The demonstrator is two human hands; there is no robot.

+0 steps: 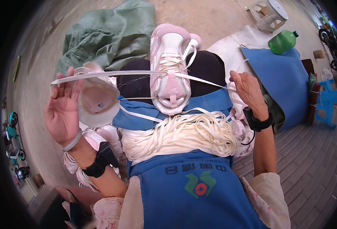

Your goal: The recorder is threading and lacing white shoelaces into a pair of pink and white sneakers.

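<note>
A pink-and-white sneaker (171, 68) lies across my lap with its heel opening toward me. One end of its white shoelace (111, 73) stretches left to my left hand (63, 108). There the lace crosses the raised fingers near the thumb, palm facing me. The other end of the lace runs right into my right hand (249, 91), whose fingers are closed round it; a short tip pokes up above them. Both ends look taut. Just below the sneaker, a thick bundle of cream shoelaces (180, 135) rests on my blue apron (187, 183).
More pink-and-white shoes (98, 97) are piled beside my left arm, others (245, 133) by my right. Beyond are a green woven sack (107, 34), a blue sheet (277, 84), a green bottle (282, 42), a white stool (269, 15) and a blue stool (326, 101).
</note>
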